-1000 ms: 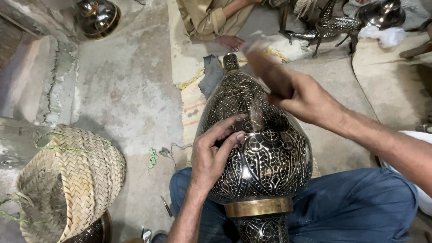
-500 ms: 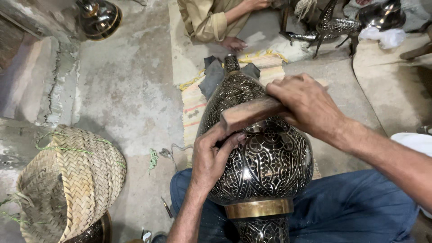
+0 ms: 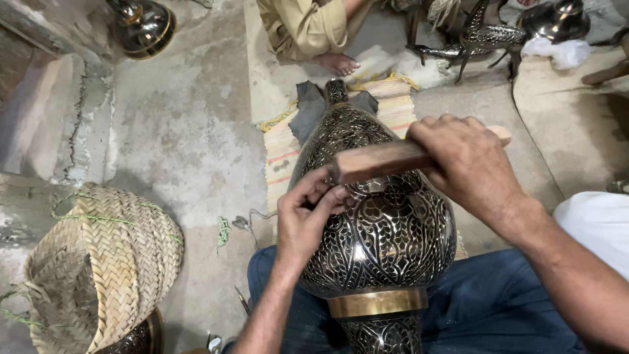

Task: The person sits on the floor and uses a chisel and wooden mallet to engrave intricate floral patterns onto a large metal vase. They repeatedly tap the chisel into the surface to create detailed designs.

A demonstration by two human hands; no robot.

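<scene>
left hand [image 3: 304, 219] fingers pinched on small tool, tip hidden, against engraved vase [image 3: 380, 223] | right hand [image 3: 468, 164] fingers clamped on wooden block [image 3: 386, 159] at 12 o'clock of it | judge: short square taps, brace vase on lap

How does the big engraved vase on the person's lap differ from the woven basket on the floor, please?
The engraved vase is shiny dark metal with fine floral patterning; the woven basket is matt tan straw. The vase lies across the person's lap under the left hand and the right hand with its wooden block; the basket sits untouched, slumped on the floor.
</scene>
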